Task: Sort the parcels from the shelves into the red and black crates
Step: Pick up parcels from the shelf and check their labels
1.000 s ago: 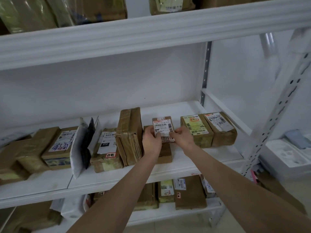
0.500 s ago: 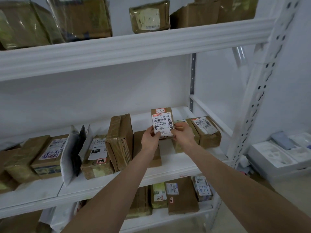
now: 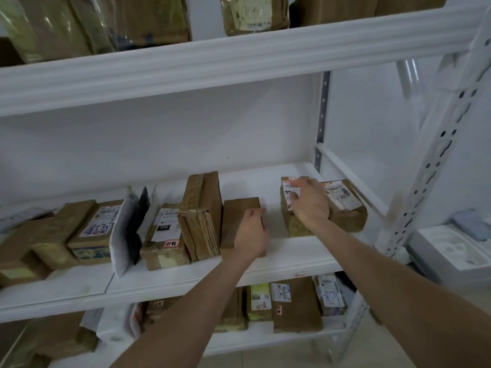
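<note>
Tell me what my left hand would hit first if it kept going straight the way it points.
Your left hand holds the plain brown parcel at its right edge. Beyond that I see only bare shelf board and then the white back wall, though depth is hard to judge.

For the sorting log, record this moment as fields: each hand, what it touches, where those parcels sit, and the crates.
left hand: fingers curled over the right edge of the plain brown parcel
right hand: lies over the small labelled parcel; grip too blurred to tell
small labelled parcel: on top of a lower parcel
plain brown parcel: flat on the middle shelf
neighbour: taped parcel, right of the stack
crates: not in view
</note>
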`<action>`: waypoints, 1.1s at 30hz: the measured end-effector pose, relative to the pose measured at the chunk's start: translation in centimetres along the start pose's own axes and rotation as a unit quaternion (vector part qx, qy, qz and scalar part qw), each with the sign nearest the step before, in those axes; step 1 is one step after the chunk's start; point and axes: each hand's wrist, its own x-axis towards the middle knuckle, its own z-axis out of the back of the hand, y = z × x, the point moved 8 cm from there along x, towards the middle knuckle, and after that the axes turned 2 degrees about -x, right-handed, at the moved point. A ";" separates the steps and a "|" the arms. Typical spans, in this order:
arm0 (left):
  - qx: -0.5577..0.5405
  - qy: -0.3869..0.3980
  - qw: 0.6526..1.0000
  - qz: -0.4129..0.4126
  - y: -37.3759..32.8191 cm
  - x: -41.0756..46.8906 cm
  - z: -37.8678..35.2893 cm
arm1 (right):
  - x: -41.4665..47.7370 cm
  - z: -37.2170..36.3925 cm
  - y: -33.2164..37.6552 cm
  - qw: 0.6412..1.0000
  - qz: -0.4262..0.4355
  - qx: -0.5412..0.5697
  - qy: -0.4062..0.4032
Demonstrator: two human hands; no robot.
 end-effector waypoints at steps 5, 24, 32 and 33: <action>0.069 -0.223 0.965 -0.117 -1.5 -0.4 9.0 | -2.4 -4.6 7.1 0.986 0.080 0.095 0.110; -0.339 -0.139 0.922 0.124 8.6 -1.2 12.4 | -4.2 -10.2 11.4 0.880 -0.103 0.396 0.241; -0.171 -0.102 0.980 -0.032 2.1 -2.2 10.7 | -3.4 -7.8 8.8 0.842 -0.208 0.422 0.264; -0.165 -0.098 0.981 -0.038 1.6 -2.3 10.6 | -3.5 -7.7 8.5 0.834 -0.219 0.428 0.272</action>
